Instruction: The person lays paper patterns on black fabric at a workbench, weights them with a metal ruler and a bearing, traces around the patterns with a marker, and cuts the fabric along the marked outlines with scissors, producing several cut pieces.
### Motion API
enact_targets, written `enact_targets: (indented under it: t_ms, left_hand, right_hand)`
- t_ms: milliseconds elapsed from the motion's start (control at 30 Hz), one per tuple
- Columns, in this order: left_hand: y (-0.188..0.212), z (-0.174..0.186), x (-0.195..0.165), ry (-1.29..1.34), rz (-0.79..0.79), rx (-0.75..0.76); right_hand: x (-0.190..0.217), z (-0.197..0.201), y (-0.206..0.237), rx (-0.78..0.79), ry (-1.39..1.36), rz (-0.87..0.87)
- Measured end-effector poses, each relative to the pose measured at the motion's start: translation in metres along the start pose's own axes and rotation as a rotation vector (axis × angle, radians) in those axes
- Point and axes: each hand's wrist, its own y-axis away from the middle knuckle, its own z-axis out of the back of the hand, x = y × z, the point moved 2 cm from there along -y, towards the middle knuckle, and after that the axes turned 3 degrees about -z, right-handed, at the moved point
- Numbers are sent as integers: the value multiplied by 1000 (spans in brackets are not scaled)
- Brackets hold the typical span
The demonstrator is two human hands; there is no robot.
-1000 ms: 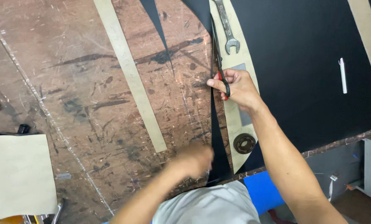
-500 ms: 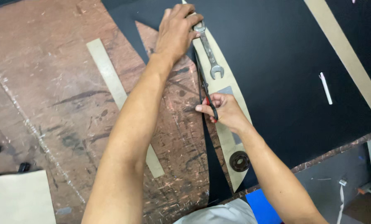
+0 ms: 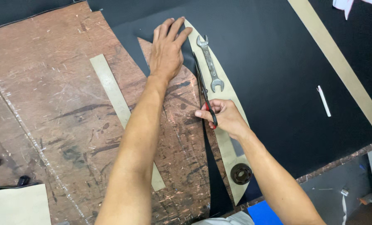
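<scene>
Cutting along the left edge of a long tan paper pattern [image 3: 225,137], the right hand [image 3: 225,118] is gripping red-handled scissors [image 3: 204,93], fingers curled shut through the handles, with the blades pointing away from the person. The pattern is lying on a black sheet [image 3: 277,83] that is covering the right part of the scarred brown worktop [image 3: 48,96]. The left hand [image 3: 167,50] is lying flat, fingers spread, pressing the black material down just beyond the blade tips, close beside the pattern's far end.

A double-ended spanner [image 3: 210,62] and a round black weight [image 3: 241,173] are resting on the pattern as hold-downs. A tan strip [image 3: 115,100] is lying on the bare worktop, a second tan strip [image 3: 340,62] is crossing the sheet at far right, and a white marking stick [image 3: 323,101] is lying apart on the black.

Risks, as judged: the left fingers are sitting near the line of the blades, so a long stroke could be nicking them. The pattern's middle is carrying no weight; it could be shifting under the scissors and pulling the cut off the outline. The spanner is lying near the blades and could be getting knocked.
</scene>
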Motion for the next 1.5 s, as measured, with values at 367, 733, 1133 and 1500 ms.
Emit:
enact_targets:
  t_ms: [367, 733, 1133, 1500]
  left_hand:
    - [-2, -3, 7, -34, 64, -14]
    - [-1, -4, 10, -33, 84, -4]
    - [-4, -3, 12, -110, 85, 38]
    - [-7, -1, 12, -167, 139, 72]
  right_hand:
    - [6, -3, -9, 13, 0, 35]
    - [20, -6, -27, 2, 11, 73]
    - [35, -7, -43, -2, -11, 87]
    - [54, -10, -48, -53, 66, 55]
